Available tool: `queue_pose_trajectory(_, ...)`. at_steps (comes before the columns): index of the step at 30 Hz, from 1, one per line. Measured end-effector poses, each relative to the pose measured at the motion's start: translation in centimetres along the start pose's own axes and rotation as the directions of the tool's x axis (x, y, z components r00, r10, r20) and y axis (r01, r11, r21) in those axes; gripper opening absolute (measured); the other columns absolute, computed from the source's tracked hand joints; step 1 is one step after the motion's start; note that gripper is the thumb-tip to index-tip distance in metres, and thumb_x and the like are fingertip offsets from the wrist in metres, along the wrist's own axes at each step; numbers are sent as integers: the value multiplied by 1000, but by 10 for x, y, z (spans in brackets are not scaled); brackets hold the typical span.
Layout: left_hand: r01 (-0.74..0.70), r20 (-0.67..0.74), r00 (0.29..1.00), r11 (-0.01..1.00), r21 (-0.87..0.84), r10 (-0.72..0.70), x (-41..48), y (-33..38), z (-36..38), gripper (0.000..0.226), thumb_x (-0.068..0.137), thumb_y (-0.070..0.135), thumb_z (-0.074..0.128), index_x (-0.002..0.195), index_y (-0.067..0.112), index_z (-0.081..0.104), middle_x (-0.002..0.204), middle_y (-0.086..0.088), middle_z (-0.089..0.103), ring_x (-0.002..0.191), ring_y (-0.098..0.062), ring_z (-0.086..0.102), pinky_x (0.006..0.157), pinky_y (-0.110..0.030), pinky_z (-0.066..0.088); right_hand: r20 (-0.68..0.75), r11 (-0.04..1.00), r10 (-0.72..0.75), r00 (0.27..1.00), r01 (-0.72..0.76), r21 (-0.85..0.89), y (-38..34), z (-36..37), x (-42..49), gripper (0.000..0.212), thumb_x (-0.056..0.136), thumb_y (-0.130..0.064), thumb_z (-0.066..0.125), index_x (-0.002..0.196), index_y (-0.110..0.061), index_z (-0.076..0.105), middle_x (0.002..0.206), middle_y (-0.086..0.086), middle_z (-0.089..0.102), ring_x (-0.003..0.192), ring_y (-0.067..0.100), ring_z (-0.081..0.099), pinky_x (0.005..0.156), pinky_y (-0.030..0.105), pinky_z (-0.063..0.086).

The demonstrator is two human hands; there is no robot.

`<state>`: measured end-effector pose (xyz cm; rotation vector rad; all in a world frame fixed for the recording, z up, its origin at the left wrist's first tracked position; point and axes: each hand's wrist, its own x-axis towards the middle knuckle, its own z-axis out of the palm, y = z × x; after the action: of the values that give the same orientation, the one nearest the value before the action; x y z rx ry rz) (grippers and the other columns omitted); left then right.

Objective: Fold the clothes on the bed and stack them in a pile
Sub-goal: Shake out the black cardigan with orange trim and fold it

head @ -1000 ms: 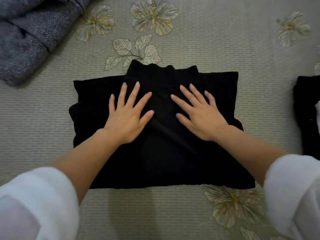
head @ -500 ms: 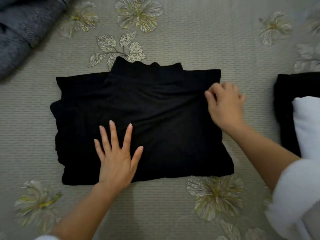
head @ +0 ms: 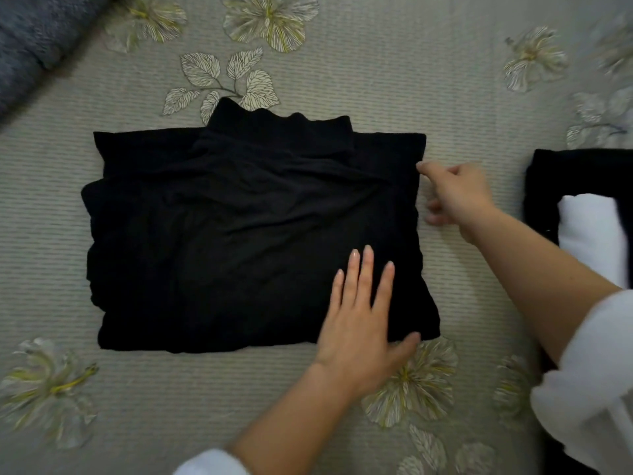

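Note:
A black high-neck top lies folded into a rectangle in the middle of the bed, its collar pointing away from me. My left hand rests flat on the top's near right corner, fingers straight. My right hand is at the top's right edge, fingers loosely curled, one fingertip touching the upper right side of the cloth. Whether it pinches the fabric is unclear. At the far right sits a pile of folded clothes: a black garment with a white one on it.
The bed cover is beige with flower and leaf prints. A grey knitted garment lies crumpled at the top left corner. My white sleeves show at the bottom and right edges.
Both hands left the middle of the black top. My left hand slid to its near right corner; my right hand moved out to the right edge.

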<state>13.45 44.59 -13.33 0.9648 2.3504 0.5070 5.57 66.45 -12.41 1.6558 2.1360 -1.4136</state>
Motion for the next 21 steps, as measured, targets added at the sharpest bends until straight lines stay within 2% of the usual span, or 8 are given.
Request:
queue_pose_trajectory(4, 114, 119, 985, 990, 81, -124, 10, 14, 17, 116, 74, 83, 33, 144, 13, -29, 144, -19, -45, 130, -28, -47, 111, -46, -23, 152, 996, -72, 986, 79, -43, -1, 8, -16, 41, 76, -50, 72, 75, -12, 58, 69, 1, 66, 54, 13, 66, 44, 25, 51)
queue_pose_trajectory(7, 57, 139, 987, 986, 155, -79, 8, 10, 17, 118, 77, 77, 41, 141, 10, -33, 142, -22, -47, 128, -32, -49, 106, -47, -28, 216, 989, -110, 970, 128, -73, 2, 16, -23, 38, 69, -49, 78, 89, -18, 68, 83, -3, 73, 75, 10, 71, 57, 24, 55)
queue_pose_trajectory(9, 36, 126, 990, 985, 166, -58, 6, 7, 16, 106, 88, 58, 45, 142, 10, -32, 144, -22, -44, 128, -33, -48, 105, -45, -30, 220, 982, -112, 969, 142, -123, 2, 21, -28, 53, 66, -45, 82, 105, -14, 64, 96, 1, 72, 88, 15, 69, 72, 31, 57)
queue_pose_trajectory(12, 26, 117, 993, 1000, 14, -27, 3, 4, 10, 87, 94, 36, 45, 148, 15, -20, 150, -14, -37, 134, -25, -42, 112, -41, -23, 198, 973, -119, 973, 154, -171, 2, 20, -35, 48, 67, -26, 85, 105, -9, 62, 98, 6, 70, 91, 21, 68, 75, 35, 57)
queue_pose_trajectory(14, 14, 102, 995, 958, -288, 16, -1, -2, -3, 77, 94, 25, 47, 153, 22, -3, 158, -2, -21, 140, -12, -31, 118, -32, -12, 238, 999, -32, 971, 41, -32, -5, 16, -41, 32, 70, -11, 81, 99, -7, 67, 95, 9, 72, 88, 23, 70, 71, 31, 57)
queue_pose_trajectory(17, 63, -5, 995, 664, -745, -99, -16, -18, -41, 58, 89, 11, 49, 138, 38, 37, 148, 9, 29, 138, -1, 19, 109, -7, 12, 357, 939, 92, 930, -200, 279, -28, 16, -57, 38, 76, -3, 70, 113, 0, 65, 108, 15, 71, 97, 25, 70, 86, 34, 56)
queue_pose_trajectory(19, 40, -68, 971, 437, -899, -228, -31, -33, -68, 36, 90, 14, 55, 113, 41, 55, 124, 7, 55, 117, 0, 49, 98, -10, 33, 407, 906, 49, 912, -212, 366, -50, 25, -71, 33, 79, -1, 63, 113, 0, 65, 113, 15, 69, 101, 25, 68, 92, 33, 53)
queue_pose_trajectory(21, 4, -63, 954, 223, -975, -294, -47, -53, -90, 27, 89, 13, 59, 99, 38, 67, 106, 6, 70, 101, -3, 63, 84, -14, 45, 371, 891, -40, 928, -134, 433, -74, 41, -90, 33, 77, 3, 60, 109, -4, 62, 111, 17, 68, 99, 28, 66, 88, 35, 52)
